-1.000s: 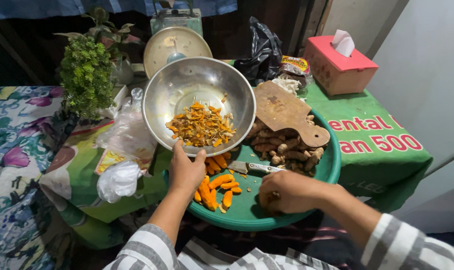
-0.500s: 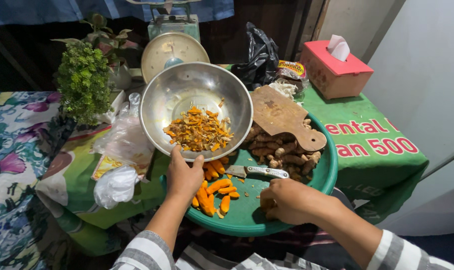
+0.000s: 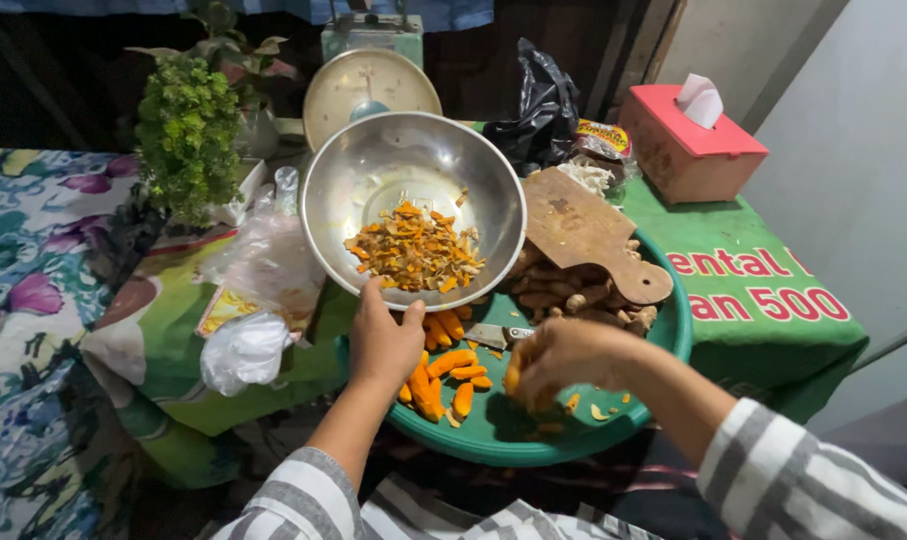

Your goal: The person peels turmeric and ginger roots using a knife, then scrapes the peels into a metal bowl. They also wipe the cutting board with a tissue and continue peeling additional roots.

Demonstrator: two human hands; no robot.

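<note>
From the head camera, looking down, the person's left hand (image 3: pixel 383 340) gripped the near rim of a round stainless-steel bowl (image 3: pixel 413 205), thumb over the edge, and held it tilted toward them above the counter. A heap of orange and tan peel scraps (image 3: pixel 413 255) lay in the bottom of the bowl. The right hand (image 3: pixel 563 362) hovered low over a round green plastic tray (image 3: pixel 628 415), its fingers curled in a narrow grip around what looked like one small orange root piece; the fingers hid most of it, so I could not tell exactly what it held.

Between the two hands, on the tray, sat a loose pile of peeled orange root pieces (image 3: pixel 443 375). A small knife with a steel blade (image 3: pixel 493 335) lay just beyond them, and behind it a mound of unpeeled brown roots (image 3: pixel 563 290) sat under a worn wooden cutting board with a handle (image 3: pixel 588 235).

To my eye the sorting step was in hand: peelings kept in the bowl, clean pieces on the tray. The next move would call for a steady bowl and a careful pinch on small, slippery pieces.
</note>
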